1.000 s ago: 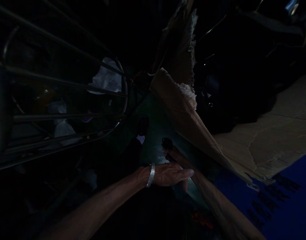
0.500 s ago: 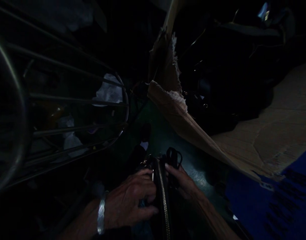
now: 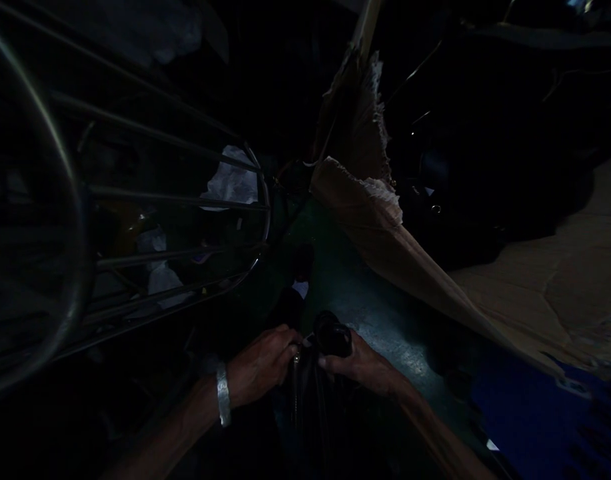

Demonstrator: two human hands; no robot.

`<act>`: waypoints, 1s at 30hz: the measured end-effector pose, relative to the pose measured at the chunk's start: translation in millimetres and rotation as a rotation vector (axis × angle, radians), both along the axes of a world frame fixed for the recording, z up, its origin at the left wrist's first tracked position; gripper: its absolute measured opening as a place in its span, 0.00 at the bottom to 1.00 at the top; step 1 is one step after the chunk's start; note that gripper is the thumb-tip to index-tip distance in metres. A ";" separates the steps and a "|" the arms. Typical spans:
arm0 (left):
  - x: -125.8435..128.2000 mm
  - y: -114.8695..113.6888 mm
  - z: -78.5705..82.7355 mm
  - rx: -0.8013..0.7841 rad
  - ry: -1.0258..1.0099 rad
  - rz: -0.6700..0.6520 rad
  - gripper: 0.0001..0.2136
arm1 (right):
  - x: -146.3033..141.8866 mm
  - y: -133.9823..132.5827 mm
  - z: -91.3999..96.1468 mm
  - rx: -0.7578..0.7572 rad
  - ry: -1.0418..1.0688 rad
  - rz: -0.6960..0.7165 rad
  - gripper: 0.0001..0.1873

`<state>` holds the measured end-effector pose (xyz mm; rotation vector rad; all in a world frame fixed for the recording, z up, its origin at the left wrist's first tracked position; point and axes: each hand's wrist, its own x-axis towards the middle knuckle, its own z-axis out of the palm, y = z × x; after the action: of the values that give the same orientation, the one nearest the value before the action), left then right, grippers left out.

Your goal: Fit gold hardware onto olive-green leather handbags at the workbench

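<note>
The scene is very dark. Low in the middle lies a black bag (image 3: 310, 400) with a zip line running down it. My left hand (image 3: 262, 363), a silver bangle (image 3: 223, 403) on its wrist, is closed with its fingertips pinched at the top end of the zip. My right hand (image 3: 358, 363) is closed round the bag's dark bunched top (image 3: 332, 337). The two hands sit close together, almost touching.
A wire-frame rack (image 3: 135, 220) holding white crumpled papers stands to the left. Torn brown cardboard (image 3: 385, 233) slants from top middle to the right, over a flat cardboard sheet (image 3: 545, 287) and something blue (image 3: 550, 420). Dark bags (image 3: 460, 180) lie behind it. The floor (image 3: 380, 327) is green.
My left hand pulled back from reaching across and came onto the bag's zip. The bag rose into view between both hands, and my right hand shifted onto its bunched top.
</note>
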<state>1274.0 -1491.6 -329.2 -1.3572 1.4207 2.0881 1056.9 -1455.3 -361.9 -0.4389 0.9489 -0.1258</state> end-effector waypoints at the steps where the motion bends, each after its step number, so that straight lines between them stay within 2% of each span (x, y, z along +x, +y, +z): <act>1: 1.0 0.1 -0.9 0.008 0.006 -0.008 0.12 | -0.3 -2.3 -0.5 -0.040 0.009 0.067 0.11; 5: 0.2 -2.2 -0.4 0.043 0.035 -0.002 0.03 | -1.2 -8.9 -3.3 -0.150 0.000 0.231 0.06; 10: -5.9 -2.9 1.0 -0.029 0.025 -0.253 0.03 | -2.1 -10.4 -5.5 -0.200 -0.053 0.313 0.03; 14: -8.2 4.7 0.5 0.011 -0.006 -0.325 0.04 | -1.7 -4.0 -2.3 -0.315 -0.039 0.351 0.02; 17: -8.3 9.5 2.7 -0.024 -0.023 -0.310 0.05 | 0.0 7.4 -3.5 -0.399 0.045 0.340 0.05; 21: -10.1 14.3 11.6 -0.088 0.029 -0.189 0.05 | -2.3 19.7 -12.9 -0.426 0.178 0.309 0.02; 26: -13.0 40.2 22.8 -0.018 0.289 -0.136 0.05 | -19.4 15.7 -25.4 -0.366 0.308 0.268 0.04; 30: -12.8 59.3 30.1 0.033 0.331 -0.104 0.10 | -29.4 7.5 -31.6 -0.301 0.365 0.242 0.06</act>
<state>1261.2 -1432.3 -299.1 -0.9334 1.5329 2.3326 1027.6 -1447.8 -393.5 -0.8720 1.2311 0.0354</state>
